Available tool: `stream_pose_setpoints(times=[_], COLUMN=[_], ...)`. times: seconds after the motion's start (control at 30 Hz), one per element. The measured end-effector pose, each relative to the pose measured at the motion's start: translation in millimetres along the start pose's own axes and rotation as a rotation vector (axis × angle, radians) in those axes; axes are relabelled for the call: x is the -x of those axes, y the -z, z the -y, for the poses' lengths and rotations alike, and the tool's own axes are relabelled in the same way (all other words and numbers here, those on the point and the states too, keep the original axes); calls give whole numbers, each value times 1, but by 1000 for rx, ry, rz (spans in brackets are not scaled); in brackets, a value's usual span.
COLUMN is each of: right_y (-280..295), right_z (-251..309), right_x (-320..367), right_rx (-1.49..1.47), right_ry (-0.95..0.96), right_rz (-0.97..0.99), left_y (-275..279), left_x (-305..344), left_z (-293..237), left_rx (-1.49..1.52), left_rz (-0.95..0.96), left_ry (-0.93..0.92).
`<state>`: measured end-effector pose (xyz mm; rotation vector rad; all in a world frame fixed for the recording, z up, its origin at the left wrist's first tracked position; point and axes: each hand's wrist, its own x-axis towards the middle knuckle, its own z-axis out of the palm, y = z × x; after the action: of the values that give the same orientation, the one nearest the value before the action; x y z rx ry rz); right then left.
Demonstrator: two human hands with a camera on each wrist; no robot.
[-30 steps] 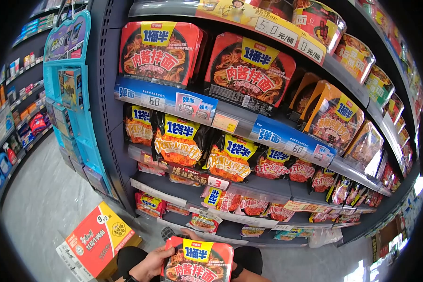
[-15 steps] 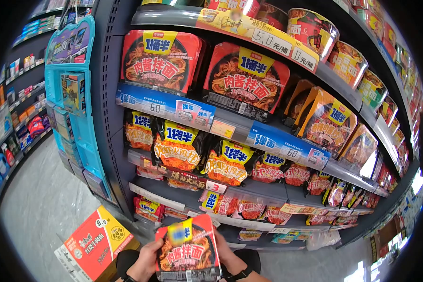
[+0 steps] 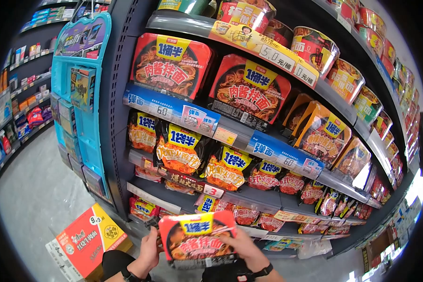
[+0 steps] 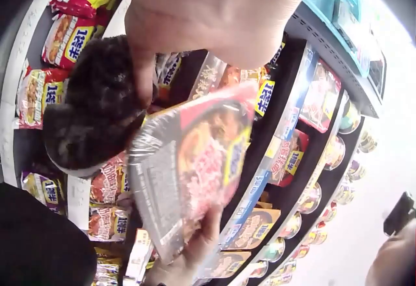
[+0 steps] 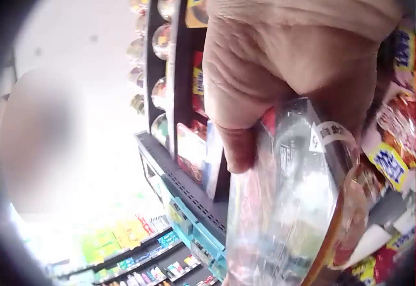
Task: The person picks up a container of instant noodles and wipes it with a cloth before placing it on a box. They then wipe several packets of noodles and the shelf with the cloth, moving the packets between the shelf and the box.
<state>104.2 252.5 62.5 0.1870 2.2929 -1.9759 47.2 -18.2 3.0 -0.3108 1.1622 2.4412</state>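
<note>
Probably light, slick and dentable, the red-and-black, film-wrapped rectangular noodle tub (image 3: 195, 240) suits rim holds; the right hand (image 3: 250, 251) grips its side, while the left hand's (image 3: 148, 253) closure is unclear.

At bottom centre, the right hand (image 3: 250, 251) grips a red noodle package (image 3: 197, 242); the left hand (image 3: 148, 254) is at its left edge. A red-and-yellow carton (image 3: 87, 242) sits lower left, a turquoise rack (image 3: 90, 141) upper left.
</note>
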Motion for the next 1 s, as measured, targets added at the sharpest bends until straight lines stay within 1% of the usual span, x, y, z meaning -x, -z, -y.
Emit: stream_pose_setpoints(times=[0.03,0.07,0.1,0.13,0.17,0.2,0.23,0.27,0.3,0.33,0.37,0.4,0.47,0.5,0.53,0.57,0.67,0.7,0.73,0.83,0.9,0.93,1.0], right_y=[7,12,13,22,16,29,31,40,45,64,57,57,67,70,73,76,81,82,83,86,88,88,85], right_z=[22,47,67,81,106,125,147,166,187,202,224,237,254,260,265,269,277,277,277,276,274,272,268], right_x=[5,12,20,25,19,23,20,6,-2,-11,-15,-25,-47,-55,-62,-68,-87,-92,-97,-108,-111,-111,-111], right_rx=[79,147,32,117,26,88,59,95,-4,223,17,-25,76,80,158,234,238,180,185,148,172,175,163], right_ry=[181,293,402,522,798,767,902,1004,981,995,896,975,1095,1095,1132,1169,1192,1145,1144,1188,1165,1162,1150], right_rz=[-15,-107,-193,-292,-485,-497,-538,-651,-624,-652,-617,-582,-525,-524,-514,-504,-493,-477,-477,-476,-550,-550,-637], left_y=[11,10,7,6,6,7,8,10,15,21,23,21,20,20,20,20,19,19,20,18,17,17,15], left_x=[-8,-9,-11,-12,-14,-17,-20,-24,-30,-35,-38,-38,-33,-33,-33,-33,-32,-33,-34,-35,-35,-36,-35], left_z=[3,3,3,3,3,5,8,11,15,20,23,21,18,17,15,14,11,12,14,16,18,18,18], left_rx=[-2,1,-38,-77,-69,-66,-83,-101,-101,-118,-136,-133,-149,-146,-132,-119,-110,-109,-106,-102,-101,-99,-95], left_rz=[57,59,13,-31,-11,-6,3,13,20,29,37,44,38,39,33,27,22,23,28,41,49,55,62], left_ry=[-8,-14,-32,-48,-50,-52,-25,2,3,39,74,74,49,50,55,58,39,42,47,47,41,42,45])
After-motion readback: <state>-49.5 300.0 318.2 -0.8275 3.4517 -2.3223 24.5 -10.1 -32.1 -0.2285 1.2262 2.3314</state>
